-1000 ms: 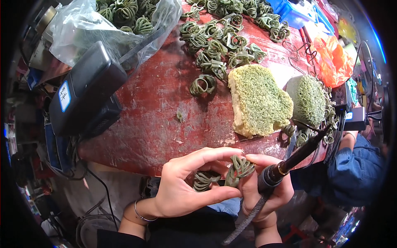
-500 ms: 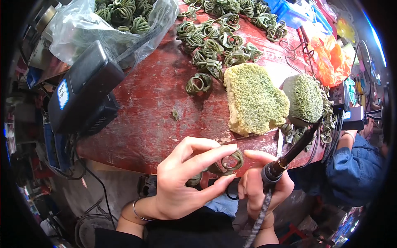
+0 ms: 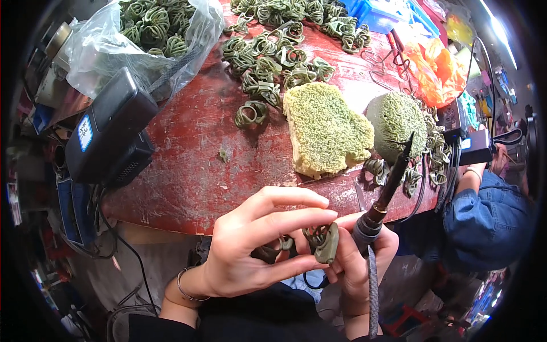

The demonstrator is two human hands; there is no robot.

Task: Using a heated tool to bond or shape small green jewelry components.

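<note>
My left hand (image 3: 242,248) curls round a dark green wax ring (image 3: 326,244), gripping it between fingers and thumb. More dark green loops (image 3: 269,252) sit further inside that hand. My right hand (image 3: 362,265) holds a soldering-iron-like pen (image 3: 393,185) with a grey braided cord (image 3: 372,296). The pen's dark, thin tip points up and away, in front of a round block with a rough green top (image 3: 401,125). Fingertips of my right hand also touch the wax ring, whose flat side now faces me. Both hands are just over the table's near edge.
A crumbly yellow-green slab (image 3: 330,131) lies on the worn red table (image 3: 182,171). Several green rings (image 3: 268,62) are piled behind it, more in a plastic bag (image 3: 97,62). A black device (image 3: 108,128) stands left, an orange bag (image 3: 436,71) right. Another person's denim sleeve (image 3: 484,222) shows at right.
The wax ring has turned from showing its round opening to showing its flat side. My right fingers have closed in on it, and the pen has tipped more upright. The view has shifted slightly.
</note>
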